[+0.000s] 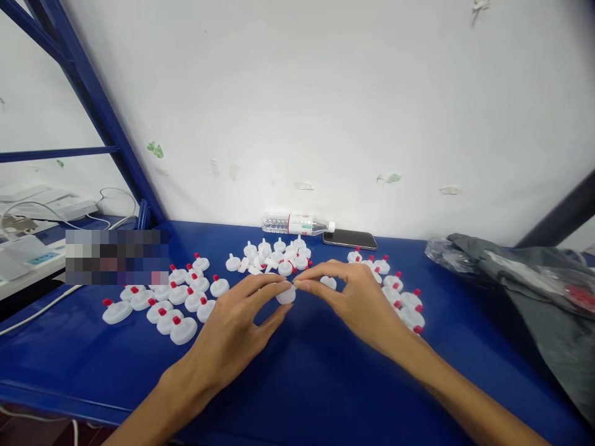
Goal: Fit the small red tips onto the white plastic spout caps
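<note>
Between the thumb and fingers of my left hand is a white round nozzle cap, held above the blue table. The fingertips of my right hand are pinched together at the nozzle end of that cap; what they hold there is too small to make out. Just behind my right fingertips lies another white nozzle cap. Beyond both hands sits a cluster of white nozzle caps, mostly without red tips, with a few small white pieces and red bits among them.
Red-tipped white caps stand in a left group and a right group. A water bottle lies by the wall beside a phone. Dark grey fabric with clear plastic covers the table's right side. Cables and a power strip are at left.
</note>
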A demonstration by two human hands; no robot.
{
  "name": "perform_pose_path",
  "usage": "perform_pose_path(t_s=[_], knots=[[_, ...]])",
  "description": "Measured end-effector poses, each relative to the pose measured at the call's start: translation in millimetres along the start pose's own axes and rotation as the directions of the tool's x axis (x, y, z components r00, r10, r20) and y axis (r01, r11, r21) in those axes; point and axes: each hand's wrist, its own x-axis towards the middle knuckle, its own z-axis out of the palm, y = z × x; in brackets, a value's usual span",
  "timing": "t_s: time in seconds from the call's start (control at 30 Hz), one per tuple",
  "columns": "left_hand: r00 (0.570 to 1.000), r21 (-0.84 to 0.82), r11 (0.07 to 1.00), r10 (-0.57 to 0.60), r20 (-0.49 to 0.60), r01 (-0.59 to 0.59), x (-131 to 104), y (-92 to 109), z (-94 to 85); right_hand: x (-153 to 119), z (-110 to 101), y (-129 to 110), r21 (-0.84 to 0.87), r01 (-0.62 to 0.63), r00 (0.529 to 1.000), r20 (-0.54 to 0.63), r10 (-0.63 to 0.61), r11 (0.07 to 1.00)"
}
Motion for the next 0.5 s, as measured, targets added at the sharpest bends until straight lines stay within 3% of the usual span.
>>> perform_pose_path(t_s=[0.17,0.27,0.37,0.43,0.5], knots=[[0.999,-0.067,0.998,-0.018,0.043,0.021,0.0,0.0,-1.6,1.7,-1.3,0.7,0.115,-0.046,0.993,0.110,0.033,0.992],[0.993,-0.069,0.992,-0.105,0.049,0.108,0.3,2.6,-3.0,3.0,-2.6,0.3,0.274,-0.158,0.974,0.204,0.104,0.949],[0.988,-0.090,0.986,-0.136,0.068,0.142,1.1,5.9,-4.5,3.7,-8.9,-2.1,0.398,-0.332,0.892,0.428,0.147,0.855],[0.987,-0.118,0.985,-0.116,0.112,0.129,1.0,7.2,-5.5,4.2,-15.9,-4.3,0.375,-0.413,0.813,0.562,0.151,0.830],[0.978,-0.113,0.985,-0.112,0.175,0.133,0.0,7.9,-6.6,4.9,-23.9,-5.5,0.325,-0.444,0.765,0.623,0.165,0.835]])
